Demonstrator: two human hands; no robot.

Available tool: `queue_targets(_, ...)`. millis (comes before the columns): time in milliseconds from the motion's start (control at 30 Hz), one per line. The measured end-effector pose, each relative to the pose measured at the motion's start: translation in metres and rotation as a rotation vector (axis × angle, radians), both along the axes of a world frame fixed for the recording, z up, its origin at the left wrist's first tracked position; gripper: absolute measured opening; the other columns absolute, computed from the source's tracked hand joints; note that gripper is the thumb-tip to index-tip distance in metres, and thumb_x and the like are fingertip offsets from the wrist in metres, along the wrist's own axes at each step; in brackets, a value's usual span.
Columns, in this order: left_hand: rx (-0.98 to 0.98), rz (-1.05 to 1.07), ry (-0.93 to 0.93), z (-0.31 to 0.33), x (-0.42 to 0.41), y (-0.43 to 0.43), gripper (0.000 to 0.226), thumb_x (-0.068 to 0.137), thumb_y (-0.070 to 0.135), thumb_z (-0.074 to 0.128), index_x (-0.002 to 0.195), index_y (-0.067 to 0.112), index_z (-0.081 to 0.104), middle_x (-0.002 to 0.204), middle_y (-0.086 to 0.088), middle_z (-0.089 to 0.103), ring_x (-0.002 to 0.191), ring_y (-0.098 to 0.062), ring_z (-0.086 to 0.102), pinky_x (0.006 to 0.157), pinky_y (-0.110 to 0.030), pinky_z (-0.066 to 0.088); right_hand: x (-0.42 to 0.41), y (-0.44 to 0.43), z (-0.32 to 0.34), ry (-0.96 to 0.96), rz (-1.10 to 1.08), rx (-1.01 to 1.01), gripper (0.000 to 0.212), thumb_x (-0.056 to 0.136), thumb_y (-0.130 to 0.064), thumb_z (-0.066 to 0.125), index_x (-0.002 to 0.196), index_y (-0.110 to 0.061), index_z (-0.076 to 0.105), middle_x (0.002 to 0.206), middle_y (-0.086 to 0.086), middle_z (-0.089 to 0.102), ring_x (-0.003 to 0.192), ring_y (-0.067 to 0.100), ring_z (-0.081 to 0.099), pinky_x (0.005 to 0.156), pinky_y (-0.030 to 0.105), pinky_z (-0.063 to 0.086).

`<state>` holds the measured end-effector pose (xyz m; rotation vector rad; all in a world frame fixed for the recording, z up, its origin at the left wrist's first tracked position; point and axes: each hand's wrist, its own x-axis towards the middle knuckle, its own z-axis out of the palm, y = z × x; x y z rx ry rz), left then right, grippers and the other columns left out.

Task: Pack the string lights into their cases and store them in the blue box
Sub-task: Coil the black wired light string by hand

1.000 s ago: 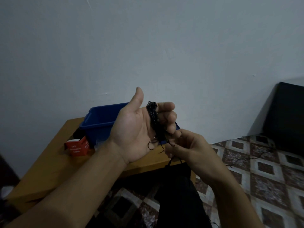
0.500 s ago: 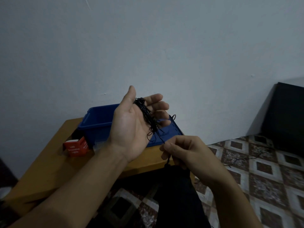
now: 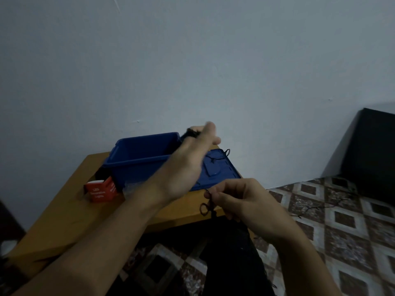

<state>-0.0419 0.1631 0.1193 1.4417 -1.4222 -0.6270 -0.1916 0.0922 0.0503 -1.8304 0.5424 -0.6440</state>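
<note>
Winding lights (image 3: 190, 132) round left hand (image 3: 188, 165) above box (image 3: 139, 150), its grip too blurred to tell | right hand (image 3: 241, 201) pinches their loose end | case (image 3: 99, 190) waits on surface (image 3: 64, 212); casing, boxing not yet done.

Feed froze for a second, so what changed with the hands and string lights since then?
The left hand turned over, its back now toward the camera, blurred, reaching toward the blue box, the string lights coil still on it. The right hand stayed near the table edge, still pinching the wire. The box, lid and red case stayed put.
</note>
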Motion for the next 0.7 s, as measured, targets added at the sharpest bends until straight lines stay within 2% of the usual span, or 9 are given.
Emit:
queue_targets(67, 0.127, 0.042, -0.226, 0.0, 0.0, 0.0, 0.068, 0.084, 0.073, 0.016, 0.12, 0.024, 0.045, 0.127, 0.005, 0.053, 0.093, -0.002, 0.049, 0.087, -0.016, 0.037, 0.0, -0.001, 0.0, -0.025, -0.012, -0.01, 0.016, 0.1, -0.017, 0.06, 0.095, -0.015, 0.075, 0.083, 0.002, 0.076, 0.058, 0.01, 0.052, 0.054, 0.021, 0.041)
queue_targets(133, 0.249, 0.036, -0.299, -0.001, 0.001, 0.0, 0.072, 0.079, 0.076, 0.009, 0.111, 0.021, 0.042, 0.116, -0.001, 0.052, 0.09, -0.011, 0.049, 0.083, -0.026, 0.04, -0.001, -0.002, 0.0, -0.027, -0.009, -0.035, 0.014, 0.099, -0.013, 0.061, 0.096, -0.014, 0.075, 0.083, 0.003, 0.077, 0.053, 0.003, 0.052, 0.053, 0.016, 0.039)
queue_targets(233, 0.368, 0.046, -0.271, -0.005, 0.009, -0.003, 0.091, 0.071, 0.084, 0.005, 0.122, 0.024, 0.051, 0.116, 0.004, 0.059, 0.11, -0.012, 0.055, 0.106, -0.039, 0.04, -0.002, -0.004, 0.0, -0.035, -0.017, -0.037, 0.012, 0.097, -0.009, 0.064, 0.096, -0.01, 0.075, 0.082, 0.005, 0.077, 0.05, -0.004, 0.055, 0.052, 0.009, 0.039)
queue_targets(300, 0.431, 0.055, -0.261, -0.008, 0.014, -0.006, 0.098, 0.069, 0.088, 0.005, 0.118, 0.021, 0.057, 0.11, 0.001, 0.067, 0.107, -0.014, 0.06, 0.108, -0.043, 0.041, -0.002, -0.005, -0.001, -0.043, -0.021, -0.039, 0.011, 0.096, -0.008, 0.065, 0.094, -0.01, 0.076, 0.082, 0.005, 0.077, 0.055, -0.003, 0.058, 0.057, 0.011, 0.042)
queue_targets(400, 0.623, -0.046, -0.374, -0.008, 0.017, -0.004, 0.102, 0.074, 0.087, 0.0, 0.092, 0.01, 0.065, 0.075, -0.005, 0.065, 0.074, -0.016, 0.06, 0.09, -0.034, 0.048, -0.001, -0.006, -0.003, -0.064, -0.02, -0.028, 0.012, 0.095, -0.008, 0.066, 0.09, -0.008, 0.076, 0.081, 0.006, 0.077, 0.064, 0.003, 0.065, 0.064, 0.016, 0.047)
queue_targets(467, 0.727, -0.113, -0.462, -0.008, 0.017, -0.002, 0.1, 0.079, 0.086, -0.002, 0.071, 0.008, 0.061, 0.058, -0.006, 0.054, 0.055, -0.017, 0.048, 0.074, -0.031, 0.045, -0.001, -0.006, -0.004, -0.086, -0.029, -0.013, 0.012, 0.095, -0.006, 0.066, 0.089, -0.008, 0.076, 0.079, 0.008, 0.076, 0.066, 0.007, 0.067, 0.066, 0.017, 0.049)
queue_targets(500, 0.749, -0.122, -0.468, -0.008, 0.017, -0.002, 0.097, 0.08, 0.085, -0.001, 0.069, 0.009, 0.058, 0.053, -0.003, 0.048, 0.049, -0.016, 0.042, 0.069, -0.031, 0.043, -0.001, -0.007, -0.004, -0.095, -0.04, -0.013, 0.011, 0.095, -0.007, 0.066, 0.09, -0.009, 0.076, 0.078, 0.007, 0.076, 0.069, 0.009, 0.068, 0.067, 0.018, 0.05)
queue_targets(600, 0.736, -0.103, -0.431, -0.007, 0.022, -0.001, 0.097, 0.078, 0.087, 0.002, 0.077, 0.007, 0.057, 0.052, 0.001, 0.038, 0.049, -0.015, 0.034, 0.066, -0.034, 0.042, 0.0, -0.007, -0.006, -0.134, -0.071, 0.005, 0.008, 0.093, -0.011, 0.069, 0.088, -0.01, 0.076, 0.074, 0.003, 0.073, 0.067, 0.009, 0.065, 0.065, 0.019, 0.049)
queue_targets(700, 0.656, -0.03, -0.418, -0.006, 0.028, -0.002, 0.1, 0.079, 0.085, 0.007, 0.091, 0.008, 0.068, 0.053, 0.003, 0.04, 0.051, -0.015, 0.035, 0.065, -0.035, 0.042, 0.002, -0.008, -0.007, -0.139, -0.072, -0.002, 0.003, 0.089, -0.012, 0.075, 0.087, -0.013, 0.075, 0.077, 0.008, 0.072, 0.07, 0.016, 0.063, 0.069, 0.029, 0.05)
